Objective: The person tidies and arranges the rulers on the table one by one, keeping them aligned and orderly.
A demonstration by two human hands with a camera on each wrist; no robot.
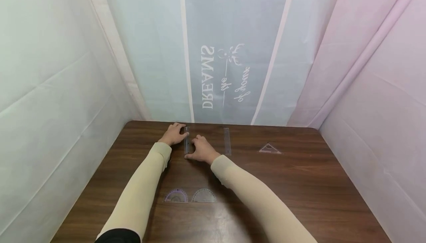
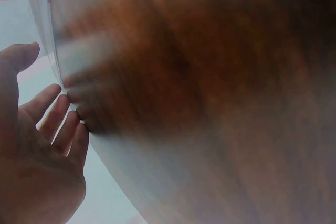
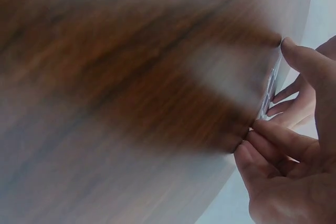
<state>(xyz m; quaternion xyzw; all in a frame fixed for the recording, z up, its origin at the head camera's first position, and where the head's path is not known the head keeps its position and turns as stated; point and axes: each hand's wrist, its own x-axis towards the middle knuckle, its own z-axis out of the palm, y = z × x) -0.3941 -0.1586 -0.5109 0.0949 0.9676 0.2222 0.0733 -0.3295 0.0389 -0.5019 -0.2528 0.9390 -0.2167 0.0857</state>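
Note:
A narrow clear ruler point(image 1: 186, 143) lies on the brown wooden table between my two hands, its length pointing away from me. My left hand point(image 1: 172, 134) is at its far end, thumb tip over the ruler and fingers reaching past its far left corner. In the left wrist view, those fingers point(image 2: 55, 114) are spread, tips on the tabletop beside the ruler point(image 2: 50, 30). My right hand point(image 1: 203, 150) is at the near end: thumb at the near edge, fingertips down just right of the ruler. The right wrist view has the ruler point(image 3: 269, 87) between thumb and fingers.
A second clear ruler point(image 1: 227, 141) lies parallel, right of my hands. Farther right is a clear triangular set square point(image 1: 270, 148). Nearer me lie a purple-marked protractor point(image 1: 176, 196) and a clear protractor point(image 1: 204, 196), side by side. A grey-blue printed cloth point(image 1: 233, 32) hangs behind the table's far edge.

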